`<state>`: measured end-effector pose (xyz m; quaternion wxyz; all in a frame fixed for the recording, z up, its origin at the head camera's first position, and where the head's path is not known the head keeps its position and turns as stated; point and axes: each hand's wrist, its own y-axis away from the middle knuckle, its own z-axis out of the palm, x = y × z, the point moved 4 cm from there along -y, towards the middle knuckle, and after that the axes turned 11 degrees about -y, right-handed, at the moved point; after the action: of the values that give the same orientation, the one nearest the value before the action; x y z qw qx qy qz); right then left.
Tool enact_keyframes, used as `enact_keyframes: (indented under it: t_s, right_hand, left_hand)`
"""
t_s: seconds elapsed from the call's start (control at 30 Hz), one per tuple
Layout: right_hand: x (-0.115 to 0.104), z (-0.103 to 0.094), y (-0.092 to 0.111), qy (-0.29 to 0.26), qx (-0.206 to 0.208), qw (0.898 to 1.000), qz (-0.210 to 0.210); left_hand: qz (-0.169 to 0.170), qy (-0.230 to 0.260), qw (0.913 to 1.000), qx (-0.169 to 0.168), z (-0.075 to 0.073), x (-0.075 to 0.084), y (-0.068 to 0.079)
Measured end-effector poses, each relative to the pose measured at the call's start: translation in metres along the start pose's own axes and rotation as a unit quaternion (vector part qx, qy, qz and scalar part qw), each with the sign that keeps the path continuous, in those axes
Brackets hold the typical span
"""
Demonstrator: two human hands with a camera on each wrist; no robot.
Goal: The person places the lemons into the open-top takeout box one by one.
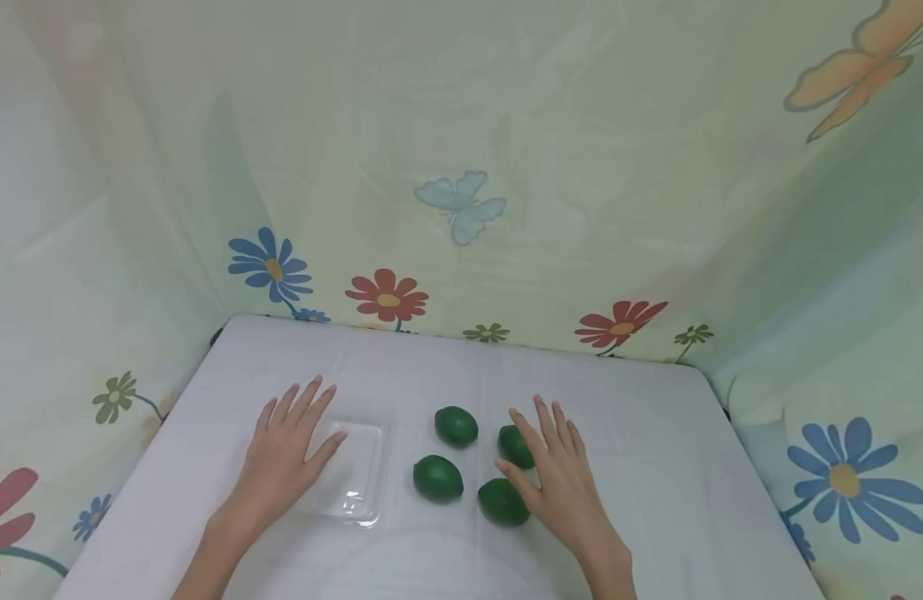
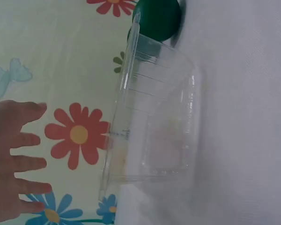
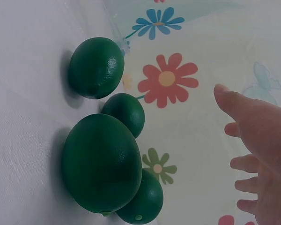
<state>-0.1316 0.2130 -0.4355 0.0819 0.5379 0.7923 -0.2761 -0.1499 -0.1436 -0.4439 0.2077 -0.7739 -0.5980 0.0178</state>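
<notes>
In the head view my left hand [image 1: 281, 458] hovers with spread fingers over the left part of a clear plastic container [image 1: 381, 467]. The left wrist view shows this see-through box [image 2: 126, 79] from the side, standing on the table, with a green lime [image 2: 157, 18] beyond it. My right hand [image 1: 565, 487], fingers apart and holding nothing, is above the right-hand limes and partly covers the lime [image 1: 512, 447] at the back right and the lime [image 1: 502, 502] at the front right. Two more limes, one farther back [image 1: 456, 426] and one nearer [image 1: 437, 478], lie between the container and my right hand.
A white-covered table [image 1: 641, 433] carries everything. Behind it and along both sides hangs a pale curtain [image 1: 341, 167] printed with flowers and butterflies. White tabletop stretches to the right of my right hand.
</notes>
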Motion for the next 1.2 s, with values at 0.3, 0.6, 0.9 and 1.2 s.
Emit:
enact_keyframes:
  t_s: [0.3,0.6,0.9,1.2]
  right_hand:
    - [-0.001,0.0,0.002,-0.005,0.013,1.0,-0.005]
    - [-0.001,0.001,0.003,-0.016,0.018,1.0,-0.006]
    - [-0.002,0.001,0.003,-0.014,0.025,0.999,-0.015]
    - [-0.002,-0.001,0.002,-0.019,0.027,0.999,-0.02]
  left_hand:
    - [-0.177,0.196,0.9549,-0.135,0.032,-0.038,0.006]
    - [-0.251,0.298,0.9085,-0.151,0.051,-0.052,0.008]
    - [-0.267,0.348,0.8848,-0.159,0.058,-0.053,0.007]
    - [-0.277,0.406,0.8546,-0.168,0.065,-0.057,0.009]
